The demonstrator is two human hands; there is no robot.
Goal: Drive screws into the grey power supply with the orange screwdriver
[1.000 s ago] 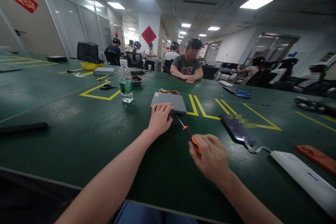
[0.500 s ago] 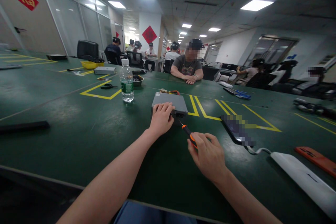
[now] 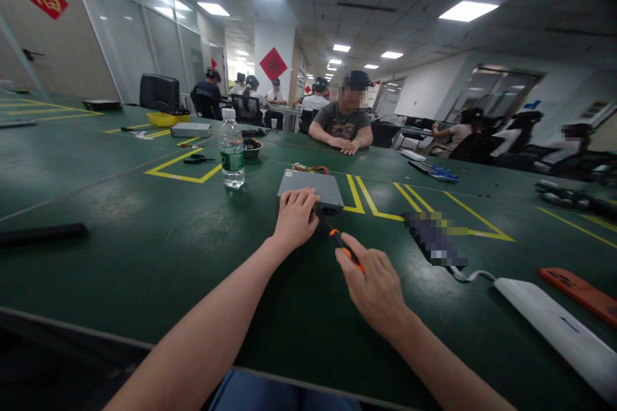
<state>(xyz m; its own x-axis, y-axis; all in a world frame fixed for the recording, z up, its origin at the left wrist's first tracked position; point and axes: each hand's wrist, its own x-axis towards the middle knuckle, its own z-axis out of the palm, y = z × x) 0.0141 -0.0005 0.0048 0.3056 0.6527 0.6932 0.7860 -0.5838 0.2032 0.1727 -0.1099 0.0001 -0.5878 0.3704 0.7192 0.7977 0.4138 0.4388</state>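
A grey computer power supply (image 3: 322,187) lies on the green table, its bundle of coloured wires (image 3: 311,169) at the far side. My left hand (image 3: 295,215) grips its near left part, fingers over the top; the thumb is hidden. In my right hand (image 3: 373,276) is a screwdriver (image 3: 340,241) with a black and orange handle. Its thin shaft points up and left at the near face of the power supply, beside my left hand. Whether the tip touches a screw I cannot tell.
A water bottle (image 3: 232,154) stands left of the power supply, near a small metal bowl (image 3: 252,149). To the right lie a phone (image 3: 429,237), a cabled white power bank (image 3: 554,327) and an orange phone (image 3: 578,292). Across the table sits a person (image 3: 343,122).
My right hand and the screwdriver have shifted slightly left and toward the power supply. The left hand keeps its grip on the box.
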